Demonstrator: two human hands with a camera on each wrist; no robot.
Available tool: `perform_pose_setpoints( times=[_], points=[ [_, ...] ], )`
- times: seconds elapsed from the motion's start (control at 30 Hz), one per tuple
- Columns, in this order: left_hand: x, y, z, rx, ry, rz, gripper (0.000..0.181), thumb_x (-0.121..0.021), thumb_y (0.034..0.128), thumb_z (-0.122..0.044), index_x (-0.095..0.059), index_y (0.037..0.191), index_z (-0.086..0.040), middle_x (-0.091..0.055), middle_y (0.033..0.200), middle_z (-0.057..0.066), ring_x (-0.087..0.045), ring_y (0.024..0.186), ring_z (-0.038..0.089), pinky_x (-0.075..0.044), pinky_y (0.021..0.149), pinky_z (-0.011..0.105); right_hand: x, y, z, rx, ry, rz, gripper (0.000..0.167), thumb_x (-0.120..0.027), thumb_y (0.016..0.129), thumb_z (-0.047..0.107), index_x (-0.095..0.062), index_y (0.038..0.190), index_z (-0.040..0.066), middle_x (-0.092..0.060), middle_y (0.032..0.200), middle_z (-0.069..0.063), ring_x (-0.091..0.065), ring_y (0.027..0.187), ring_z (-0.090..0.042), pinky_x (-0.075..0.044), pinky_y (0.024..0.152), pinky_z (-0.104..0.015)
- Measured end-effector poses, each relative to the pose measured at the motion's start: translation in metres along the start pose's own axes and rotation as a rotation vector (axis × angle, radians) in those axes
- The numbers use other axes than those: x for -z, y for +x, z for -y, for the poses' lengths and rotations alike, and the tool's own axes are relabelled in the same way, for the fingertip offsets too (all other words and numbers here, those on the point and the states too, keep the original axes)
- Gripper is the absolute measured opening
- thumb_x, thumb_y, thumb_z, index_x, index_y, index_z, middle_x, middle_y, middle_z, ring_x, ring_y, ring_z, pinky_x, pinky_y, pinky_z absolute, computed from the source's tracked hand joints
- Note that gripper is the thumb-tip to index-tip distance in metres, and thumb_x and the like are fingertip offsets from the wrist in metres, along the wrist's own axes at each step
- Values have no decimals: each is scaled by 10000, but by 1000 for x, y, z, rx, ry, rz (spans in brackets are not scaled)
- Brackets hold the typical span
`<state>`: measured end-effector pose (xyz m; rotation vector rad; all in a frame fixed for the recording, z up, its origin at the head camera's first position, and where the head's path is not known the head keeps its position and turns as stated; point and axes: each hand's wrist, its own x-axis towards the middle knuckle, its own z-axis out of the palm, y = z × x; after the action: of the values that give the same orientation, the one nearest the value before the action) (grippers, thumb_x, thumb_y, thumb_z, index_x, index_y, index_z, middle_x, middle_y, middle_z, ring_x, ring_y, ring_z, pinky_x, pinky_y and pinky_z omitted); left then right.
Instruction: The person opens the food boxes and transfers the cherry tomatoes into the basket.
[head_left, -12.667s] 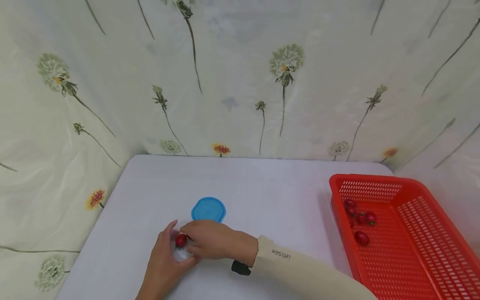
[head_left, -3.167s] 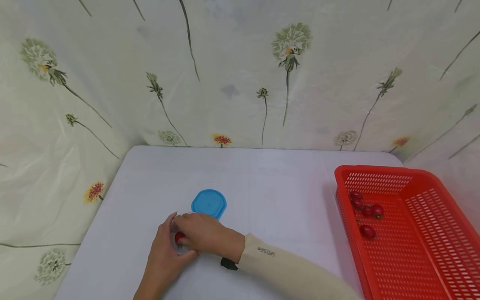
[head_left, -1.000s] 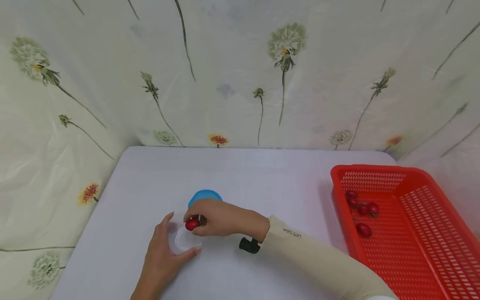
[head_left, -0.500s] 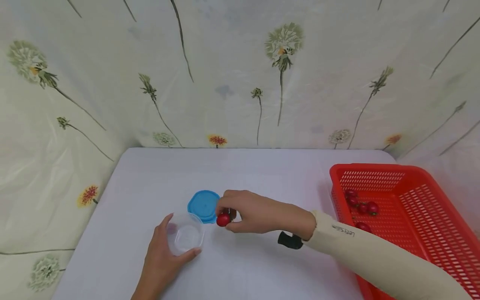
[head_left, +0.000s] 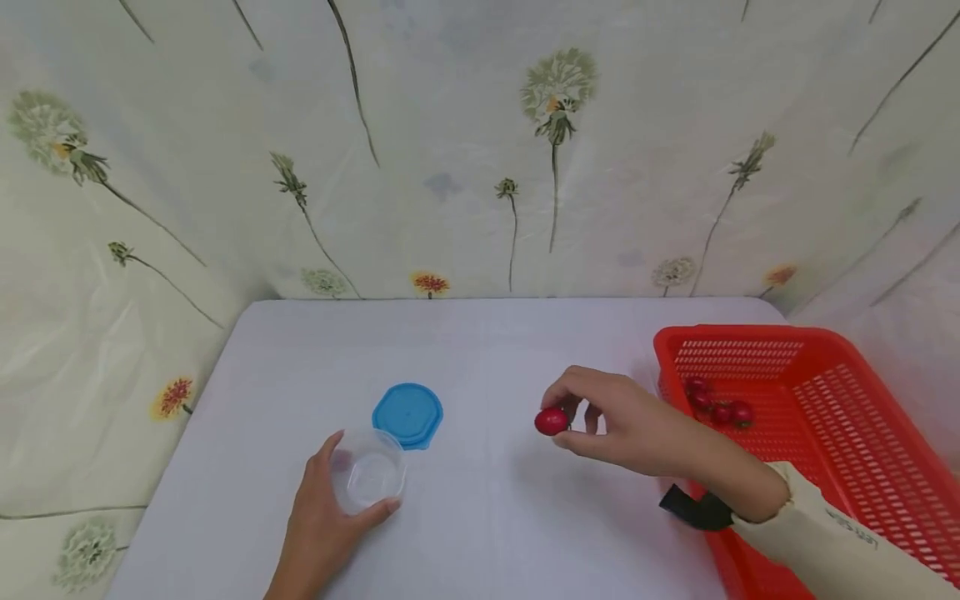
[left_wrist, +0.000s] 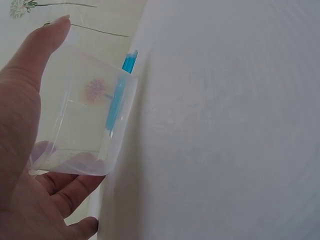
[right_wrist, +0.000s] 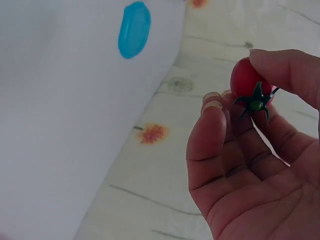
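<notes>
My left hand (head_left: 322, 512) grips a clear plastic tub (head_left: 378, 475) on the white table, thumb on one side and fingers round the other. In the left wrist view the tub (left_wrist: 85, 120) stands upright and I see nothing inside. My right hand (head_left: 633, 425) pinches a red cherry tomato (head_left: 551, 422) between thumb and fingertips, raised over the table between the tub and a red basket. Its green leafy top shows toward the palm in the right wrist view, where the tomato (right_wrist: 245, 77) is close. A blue lid (head_left: 408, 415) lies flat just behind the tub.
On the right stands the red perforated basket (head_left: 738, 333), with several cherry tomatoes (head_left: 741, 412) near its left wall. My right forearm crosses over that wall and hides part of the inside. A flowered cloth (head_left: 450, 150) hangs behind the table.
Over the last second my right hand has lifted the tomato out of the tub and carried it right, past the lid, toward the basket. My left hand stays on the tub.
</notes>
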<state>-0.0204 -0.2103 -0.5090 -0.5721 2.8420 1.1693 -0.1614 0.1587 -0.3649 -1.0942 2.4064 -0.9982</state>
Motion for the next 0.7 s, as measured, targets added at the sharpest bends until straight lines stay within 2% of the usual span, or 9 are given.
perform_pose_setpoints(
  times=[0.2,0.5,0.7],
  points=[
    [-1,-1,2,-4,-7,-10,1249,-914,669,-663,-243,1615,-197,-469,1473,159,-496,1324,386,-449,1064,671,12,-32,-15,-92,-9,-65,422,-894,854,276,-671,1211,299,-690,1095,147,-660,958,-150,-608,706,-288],
    [-2,1,6,-22,-18,-9,1256,-904,664,-686,-245,1617,-200,-471,1475,148,-491,1335,375,-447,1070,665,19,-65,-24,-356,-22,-158,460,-894,845,330,-670,1225,204,-697,1099,26,-636,916,-229,-609,632,-302],
    [-2,1,8,-24,-21,-12,1266,-904,658,-693,-245,1617,-195,-472,1467,149,-489,1337,378,-441,1078,663,28,-85,-35,-424,-65,-231,512,-894,848,319,-647,1272,174,-708,1115,-30,-658,911,-246,-612,640,-283]
  ],
)
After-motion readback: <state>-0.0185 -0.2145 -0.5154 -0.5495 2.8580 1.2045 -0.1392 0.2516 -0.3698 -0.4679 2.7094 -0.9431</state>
